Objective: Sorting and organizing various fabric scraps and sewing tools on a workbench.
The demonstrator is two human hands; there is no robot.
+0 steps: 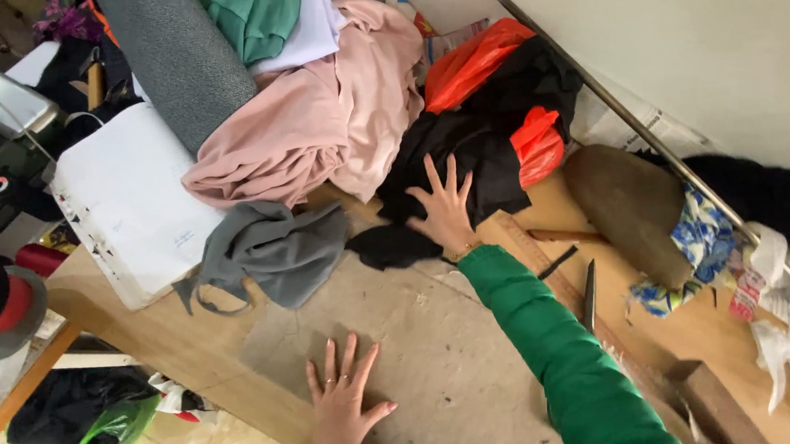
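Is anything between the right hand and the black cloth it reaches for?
Nothing visible: the right hand lies spread directly on the black cloth. The left hand rests flat on the bare table.

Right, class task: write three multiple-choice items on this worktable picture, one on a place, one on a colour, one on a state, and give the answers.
1. Where does the right hand rest?
A. on the black cloth
B. on the white paper
C. on the wooden ruler

2. What colour are the person's sleeves?
A. red
B. green
C. grey

3. How is the left hand?
A. closed in a fist
B. gripping scissors
C. flat on the table, fingers spread

Answers:
1 A, its spread fingers lie on the black cloth's edge.
2 B, both the long sleeve and the cuff at the wrist are green.
3 C, the palm lies down on bare wood and holds nothing.
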